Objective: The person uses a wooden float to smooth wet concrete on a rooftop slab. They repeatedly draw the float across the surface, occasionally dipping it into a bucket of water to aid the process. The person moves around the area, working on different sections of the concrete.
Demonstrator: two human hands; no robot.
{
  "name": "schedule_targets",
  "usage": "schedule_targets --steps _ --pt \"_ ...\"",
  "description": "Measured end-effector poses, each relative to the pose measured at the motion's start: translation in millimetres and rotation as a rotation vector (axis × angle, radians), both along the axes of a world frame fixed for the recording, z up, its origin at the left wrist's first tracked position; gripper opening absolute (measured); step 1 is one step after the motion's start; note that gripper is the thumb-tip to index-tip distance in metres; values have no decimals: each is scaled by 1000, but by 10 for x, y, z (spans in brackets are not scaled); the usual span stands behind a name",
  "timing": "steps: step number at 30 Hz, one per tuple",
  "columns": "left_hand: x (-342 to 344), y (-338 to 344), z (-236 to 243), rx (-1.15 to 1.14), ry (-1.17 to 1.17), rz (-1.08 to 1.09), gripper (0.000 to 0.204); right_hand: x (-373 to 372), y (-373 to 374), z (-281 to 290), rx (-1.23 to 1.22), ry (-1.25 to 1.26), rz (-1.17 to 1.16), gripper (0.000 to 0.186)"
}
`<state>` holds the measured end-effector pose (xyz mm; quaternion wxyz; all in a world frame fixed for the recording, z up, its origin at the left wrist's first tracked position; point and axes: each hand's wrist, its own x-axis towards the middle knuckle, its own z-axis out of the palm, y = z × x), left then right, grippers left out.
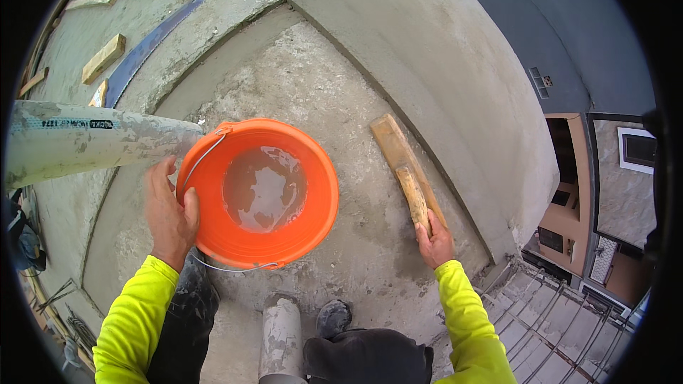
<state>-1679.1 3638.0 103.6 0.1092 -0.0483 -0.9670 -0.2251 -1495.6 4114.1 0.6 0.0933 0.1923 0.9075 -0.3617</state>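
Wearing 2 hi-vis yellow sleeves (135, 313), person has both hands out front. R hand (435, 243) is wrapped tight round low end of handle on 1 wooden float (391, 139), R of ctr over rough concrete floor (306, 64). L hand (169, 217) loosely open, fingers part-curled, thumb overlapping L side of 1 orange bucket (320, 206) (can't tell if it's bearing any wt). Bucket sits L of ctr w/ greyish liquid (270, 188) inside. By the legs: 1 dusty boot (334, 318), 1 grey pipe (281, 334). 2nd pipe (99, 144) at L has dark printed lettering, approx 1 line. Farther: 1 blue-bladed saw (151, 44), approx 4 wood pcs (104, 58), then bldgs (580, 192) far R.
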Motion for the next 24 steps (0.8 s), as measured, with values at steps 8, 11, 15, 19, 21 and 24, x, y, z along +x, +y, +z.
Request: schedule_targets --steps 8,11,15,19,21,24 --pt "69 961 -662 884 -916 842 24 912 -899 79 -657 -217 -494 41" --pt "-35 938 -645 1120 -1007 954 30 1137 -923 110 -684 -222 -523 40" --pt "-456 1141 -108 1609 -842 554 39 1363 -839 133 -673 -203 -536 39" --pt "-1457 1661 327 1528 -758 337 54 1439 -764 137 -611 -175 -519 40" --pt "-1609 1804 398 1340 -695 384 59 1374 -707 118 -556 -141 -479 41" --pt "-1113 1624 321 1355 -618 176 58 1021 -594 63 -31 9 -71 43"
